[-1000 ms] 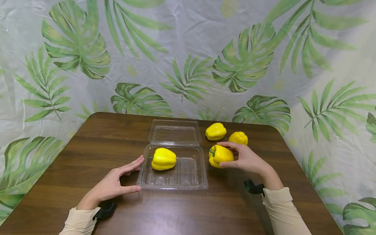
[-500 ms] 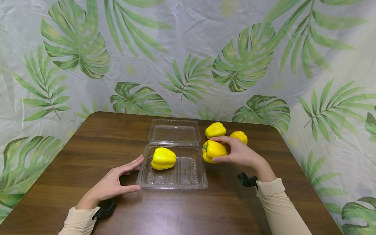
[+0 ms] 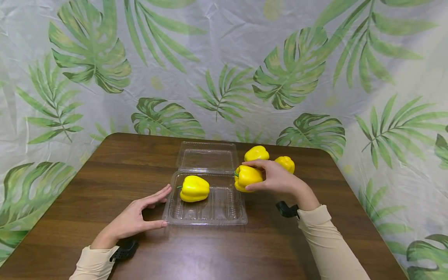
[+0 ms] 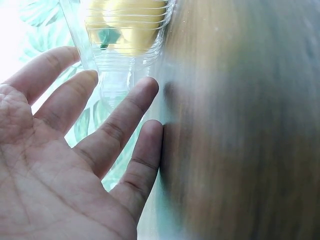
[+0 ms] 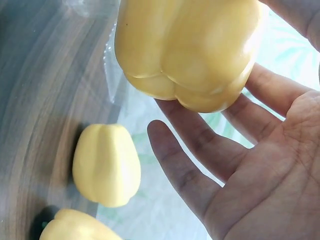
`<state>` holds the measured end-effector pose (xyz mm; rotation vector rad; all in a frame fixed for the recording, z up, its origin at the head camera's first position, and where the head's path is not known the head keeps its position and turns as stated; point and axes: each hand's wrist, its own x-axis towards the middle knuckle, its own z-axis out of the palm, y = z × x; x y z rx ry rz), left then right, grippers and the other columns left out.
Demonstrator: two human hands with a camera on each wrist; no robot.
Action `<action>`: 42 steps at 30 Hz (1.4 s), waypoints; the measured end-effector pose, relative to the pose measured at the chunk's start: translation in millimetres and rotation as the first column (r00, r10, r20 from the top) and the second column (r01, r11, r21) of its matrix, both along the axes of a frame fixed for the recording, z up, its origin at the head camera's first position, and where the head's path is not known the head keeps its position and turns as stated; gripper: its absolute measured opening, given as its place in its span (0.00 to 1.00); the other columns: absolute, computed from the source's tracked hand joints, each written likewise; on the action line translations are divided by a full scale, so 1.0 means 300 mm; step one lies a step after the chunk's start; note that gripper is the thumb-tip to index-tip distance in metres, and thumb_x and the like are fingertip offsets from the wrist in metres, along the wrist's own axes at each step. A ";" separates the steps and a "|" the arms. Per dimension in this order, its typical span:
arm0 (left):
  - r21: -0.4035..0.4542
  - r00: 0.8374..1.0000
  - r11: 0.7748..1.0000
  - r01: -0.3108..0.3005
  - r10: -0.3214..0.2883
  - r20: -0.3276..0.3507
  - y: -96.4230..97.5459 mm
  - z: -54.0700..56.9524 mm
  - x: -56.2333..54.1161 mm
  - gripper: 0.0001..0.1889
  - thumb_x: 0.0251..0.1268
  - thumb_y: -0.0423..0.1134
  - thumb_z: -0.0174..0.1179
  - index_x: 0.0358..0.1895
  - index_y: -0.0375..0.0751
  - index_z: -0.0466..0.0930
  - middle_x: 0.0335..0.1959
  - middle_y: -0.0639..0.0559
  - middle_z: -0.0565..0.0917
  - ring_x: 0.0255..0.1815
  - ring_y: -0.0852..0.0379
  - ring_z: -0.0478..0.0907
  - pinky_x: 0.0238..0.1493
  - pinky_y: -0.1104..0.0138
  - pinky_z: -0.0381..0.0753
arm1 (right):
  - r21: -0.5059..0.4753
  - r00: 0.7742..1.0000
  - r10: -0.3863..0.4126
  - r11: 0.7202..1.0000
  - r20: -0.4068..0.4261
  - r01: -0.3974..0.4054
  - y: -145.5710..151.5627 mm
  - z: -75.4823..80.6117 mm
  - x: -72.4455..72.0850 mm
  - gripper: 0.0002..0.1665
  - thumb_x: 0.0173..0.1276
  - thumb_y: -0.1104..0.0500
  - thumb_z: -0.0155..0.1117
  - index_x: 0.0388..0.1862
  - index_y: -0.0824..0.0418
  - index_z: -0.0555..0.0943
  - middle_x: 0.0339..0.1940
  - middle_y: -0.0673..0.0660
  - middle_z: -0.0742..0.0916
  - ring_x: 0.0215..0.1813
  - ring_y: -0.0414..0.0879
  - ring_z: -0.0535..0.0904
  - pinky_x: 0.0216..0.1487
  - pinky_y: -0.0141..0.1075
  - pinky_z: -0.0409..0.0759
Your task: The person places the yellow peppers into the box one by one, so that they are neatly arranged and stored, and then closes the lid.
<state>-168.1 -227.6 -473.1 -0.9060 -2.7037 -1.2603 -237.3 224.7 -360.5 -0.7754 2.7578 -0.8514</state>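
Note:
My right hand grips a yellow bell pepper between thumb and fingers, its green stem pointing left. In the head view the pepper overlaps the right rim of a clear plastic clamshell container. Another yellow bell pepper lies inside the container's left half. At the container's left edge my left hand is spread, thumb at the front corner and fingertips close to the side wall. The left wrist view shows those fingers straight, with the little finger low by the table.
The container's lid lies folded back toward the far table edge. Two more yellow peppers, one behind the right hand and one further right, rest on the brown wooden table. A leaf-patterned cloth hangs behind.
My right hand has moved left and slightly away with its pepper, from beside the container to over its right rim. The left hand has stayed in place.

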 end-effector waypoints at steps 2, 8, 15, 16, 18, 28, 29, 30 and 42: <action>0.000 1.000 1.000 0.001 -0.001 -0.002 0.000 0.000 0.000 0.47 0.64 0.51 0.79 0.85 0.52 0.65 0.85 0.49 0.67 0.66 0.67 0.82 0.68 0.74 0.75 | 0.010 1.000 0.008 1.000 -0.006 -0.008 -0.011 0.002 -0.004 0.46 0.63 0.44 0.84 0.77 0.51 0.78 0.68 0.53 0.87 0.60 0.49 0.83 0.61 0.47 0.81; -0.004 1.000 1.000 0.000 0.000 -0.002 0.001 -0.001 0.000 0.47 0.64 0.51 0.79 0.85 0.52 0.65 0.85 0.50 0.67 0.66 0.67 0.82 0.68 0.75 0.74 | -0.009 0.999 0.015 1.000 0.049 -0.015 -0.038 0.008 -0.010 0.46 0.64 0.44 0.83 0.79 0.51 0.76 0.69 0.52 0.85 0.60 0.48 0.82 0.62 0.47 0.81; -0.003 1.000 1.000 0.000 0.000 0.000 0.001 0.000 0.002 0.47 0.64 0.51 0.78 0.85 0.53 0.65 0.85 0.50 0.66 0.66 0.67 0.81 0.69 0.76 0.72 | -0.021 0.996 0.032 0.999 0.081 -0.030 -0.063 0.016 -0.014 0.46 0.64 0.45 0.83 0.78 0.51 0.76 0.67 0.51 0.85 0.58 0.48 0.81 0.63 0.47 0.81; -0.004 1.000 1.000 -0.001 0.001 0.000 0.001 0.001 0.003 0.47 0.64 0.51 0.78 0.85 0.53 0.65 0.85 0.50 0.66 0.67 0.67 0.81 0.69 0.76 0.73 | -0.021 0.996 0.035 0.999 0.083 -0.033 -0.066 0.016 -0.015 0.46 0.64 0.45 0.83 0.78 0.51 0.76 0.67 0.51 0.85 0.58 0.48 0.81 0.63 0.47 0.81; -0.007 1.000 1.000 -0.002 0.002 0.000 0.001 0.002 0.003 0.48 0.64 0.51 0.78 0.85 0.53 0.64 0.85 0.50 0.66 0.66 0.67 0.81 0.68 0.75 0.73 | -0.016 0.996 0.039 0.999 0.086 -0.038 -0.072 0.018 -0.018 0.46 0.64 0.45 0.83 0.78 0.51 0.76 0.66 0.51 0.85 0.58 0.48 0.81 0.63 0.47 0.81; -0.012 1.000 1.000 -0.002 0.002 -0.004 0.002 0.004 0.002 0.48 0.64 0.51 0.78 0.85 0.53 0.64 0.85 0.50 0.67 0.66 0.67 0.81 0.68 0.74 0.75 | 0.036 0.994 0.057 0.998 0.088 -0.060 -0.101 0.032 -0.035 0.45 0.64 0.46 0.82 0.78 0.53 0.76 0.66 0.52 0.86 0.57 0.47 0.82 0.62 0.46 0.82; -0.012 1.000 1.000 -0.002 0.002 -0.006 0.001 0.004 0.001 0.48 0.64 0.51 0.78 0.85 0.52 0.64 0.85 0.49 0.67 0.66 0.67 0.81 0.68 0.73 0.75 | 0.047 0.995 0.058 0.997 0.086 -0.062 -0.103 0.033 -0.037 0.45 0.64 0.46 0.82 0.77 0.53 0.76 0.66 0.52 0.86 0.57 0.47 0.82 0.62 0.46 0.82; -0.011 1.000 1.000 -0.001 0.001 -0.008 0.001 0.004 0.001 0.48 0.64 0.51 0.78 0.85 0.52 0.65 0.85 0.49 0.67 0.66 0.67 0.81 0.68 0.73 0.75 | 0.055 0.995 0.060 0.996 0.086 -0.065 -0.106 0.035 -0.040 0.44 0.64 0.46 0.82 0.77 0.52 0.76 0.66 0.52 0.86 0.57 0.47 0.82 0.62 0.46 0.82; 0.013 1.000 1.000 0.012 -0.012 -0.014 0.002 0.000 0.002 0.48 0.64 0.50 0.79 0.85 0.51 0.65 0.85 0.47 0.67 0.66 0.67 0.81 0.70 0.81 0.67 | 0.131 0.982 0.109 0.983 0.152 -0.129 -0.152 0.054 -0.072 0.41 0.65 0.46 0.82 0.74 0.53 0.78 0.65 0.51 0.86 0.58 0.47 0.82 0.62 0.46 0.81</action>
